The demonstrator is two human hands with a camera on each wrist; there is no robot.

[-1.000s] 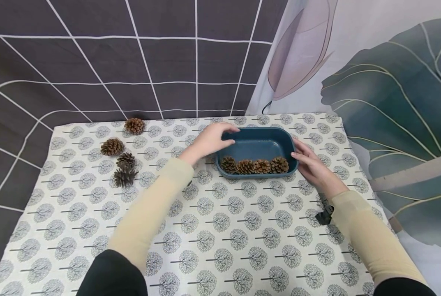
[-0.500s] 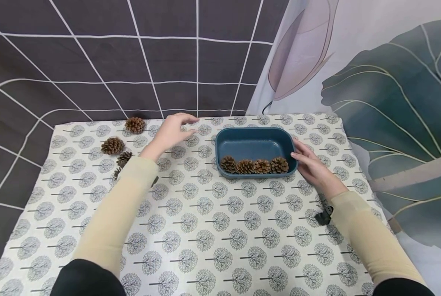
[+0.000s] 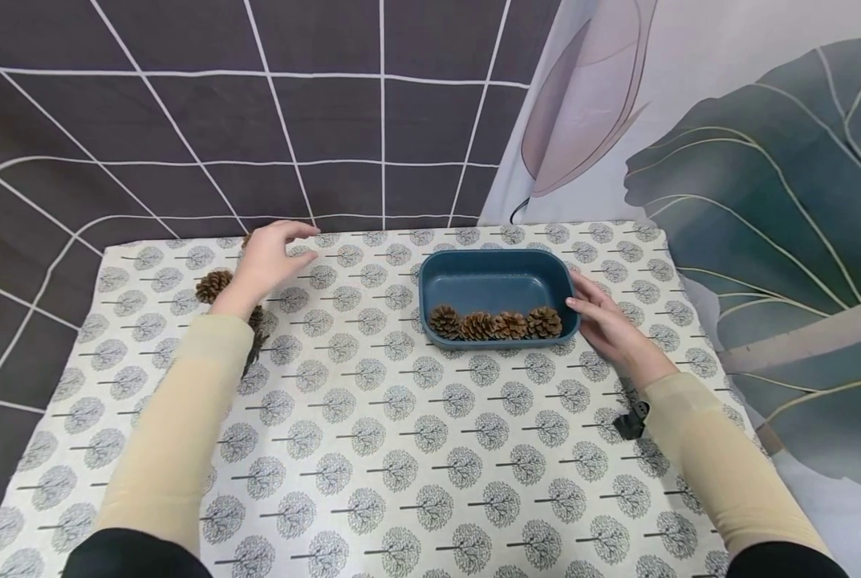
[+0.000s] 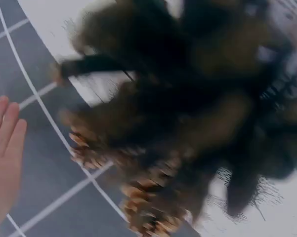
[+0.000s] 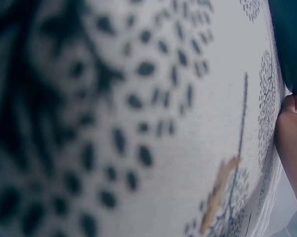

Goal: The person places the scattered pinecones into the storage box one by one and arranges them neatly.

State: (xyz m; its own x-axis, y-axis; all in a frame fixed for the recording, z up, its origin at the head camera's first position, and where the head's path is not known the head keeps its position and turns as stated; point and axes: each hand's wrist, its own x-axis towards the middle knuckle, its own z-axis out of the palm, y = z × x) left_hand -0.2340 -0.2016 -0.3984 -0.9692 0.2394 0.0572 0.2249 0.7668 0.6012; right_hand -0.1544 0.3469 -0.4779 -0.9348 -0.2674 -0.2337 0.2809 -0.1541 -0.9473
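My left hand (image 3: 267,258) hovers over the left part of the table, fingers loosely extended and holding nothing. Close by lie loose pine cones: one (image 3: 214,286) shows beside the wrist, and others are partly covered by the hand and sleeve. A pine cone (image 4: 188,98) looms large and blurred in the left wrist view, with two smaller pine cones beyond it. My right hand (image 3: 607,325) grips the right end of a blue rectangular container (image 3: 498,343), thumb at the rim and fingers along the outside. Inside, a row of pine cones (image 3: 509,324) lines the near wall.
A white cloth with grey tree prints (image 3: 430,449) covers the table. Behind stands a dark gridded curtain (image 3: 329,112), with a leaf-patterned drape (image 3: 755,201) at the right. A thin brown flake (image 5: 220,197) lies on the cloth in the right wrist view.
The left hand has moved left, from the container's left end to the loose pine cones, its sleeve now covering some. The right hand and container have stayed put.
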